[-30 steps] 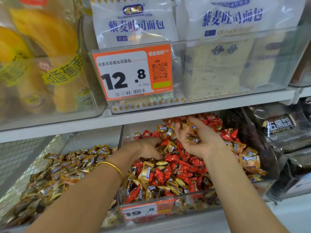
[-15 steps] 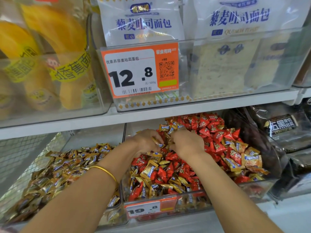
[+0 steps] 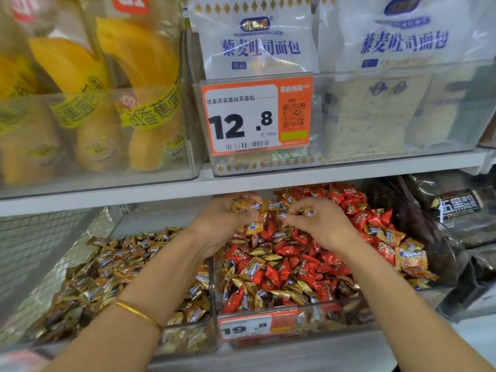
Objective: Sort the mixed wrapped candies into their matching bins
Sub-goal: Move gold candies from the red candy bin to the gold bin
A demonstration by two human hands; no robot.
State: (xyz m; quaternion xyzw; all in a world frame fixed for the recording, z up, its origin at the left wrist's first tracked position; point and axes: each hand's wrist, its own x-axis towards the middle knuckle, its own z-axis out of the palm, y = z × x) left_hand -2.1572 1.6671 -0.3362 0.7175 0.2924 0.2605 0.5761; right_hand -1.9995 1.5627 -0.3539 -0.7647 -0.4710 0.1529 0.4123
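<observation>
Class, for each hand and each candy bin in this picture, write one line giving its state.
left hand: cupped, holding a handful of gold candies.
right hand: pinching a single gold candy.
middle bin: unsorted, red candies mixed with gold ones.
left bin: gold-wrapped candies only, as far as shows.

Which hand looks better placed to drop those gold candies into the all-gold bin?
The left hand, probably: it cups several gold candies and sits nearest the gold bin. The right hand pinches one candy farther over the mixed bin.
</observation>
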